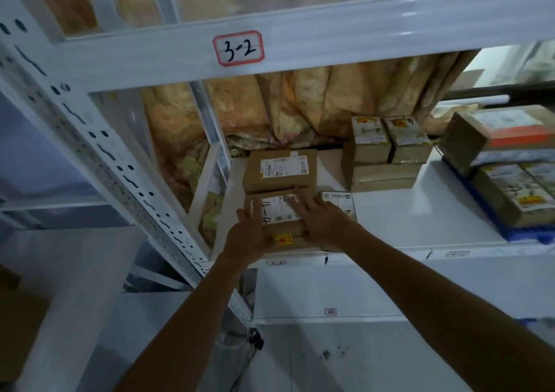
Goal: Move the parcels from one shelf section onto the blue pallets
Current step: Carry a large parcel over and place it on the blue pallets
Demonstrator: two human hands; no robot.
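Note:
A brown cardboard parcel (277, 211) with a white label and a yellow sticker lies at the front of the white shelf (420, 211). My left hand (247, 235) grips its left side, thumb on top. My right hand (321, 219) lies flat on its top right, fingers spread over the label. Behind it sits a second brown parcel (279, 169). A flatter parcel (338, 201) lies partly hidden under my right hand. No blue pallet is clearly in view.
A stack of small boxes (384, 154) stands at the back of the shelf. More boxes (510, 187) on a blue tray (522, 234) crowd the right. A white upright post (120, 163) stands left. The beam above carries a "3-2" tag (238, 48).

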